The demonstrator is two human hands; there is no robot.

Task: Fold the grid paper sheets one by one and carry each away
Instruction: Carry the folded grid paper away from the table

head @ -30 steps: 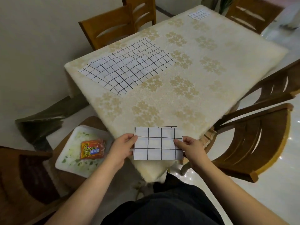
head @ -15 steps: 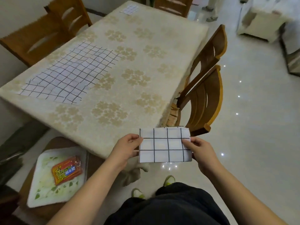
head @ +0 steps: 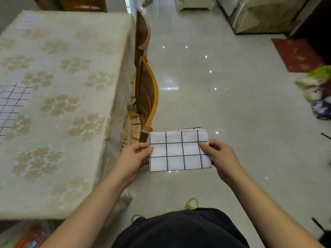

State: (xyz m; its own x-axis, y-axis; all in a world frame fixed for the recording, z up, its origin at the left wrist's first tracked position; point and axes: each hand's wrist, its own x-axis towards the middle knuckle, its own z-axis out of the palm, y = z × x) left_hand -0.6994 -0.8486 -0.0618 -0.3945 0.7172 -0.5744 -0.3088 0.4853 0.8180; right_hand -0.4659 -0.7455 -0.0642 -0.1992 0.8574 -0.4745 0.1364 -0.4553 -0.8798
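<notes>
A folded grid paper sheet (head: 177,152), white with black lines, hangs flat in front of me above the floor. My left hand (head: 133,157) pinches its left edge and my right hand (head: 219,155) pinches its right edge. An unfolded grid sheet (head: 10,104) lies on the table (head: 59,97) at the far left, cut off by the frame. A small folded sheet (head: 24,25) lies blurred at the table's far corner.
Two wooden chairs (head: 146,93) stand tucked against the table's right side, just left of the held sheet. Shiny tiled floor (head: 223,97) stretches ahead. A red mat (head: 295,54) and bags (head: 318,93) lie at the right; a covered cabinet (head: 265,13) stands far ahead.
The view has swung right, away from the table toward the open floor. Both hands keep the same pinch on the folded sheet, which now hangs over the floor beside the chairs.
</notes>
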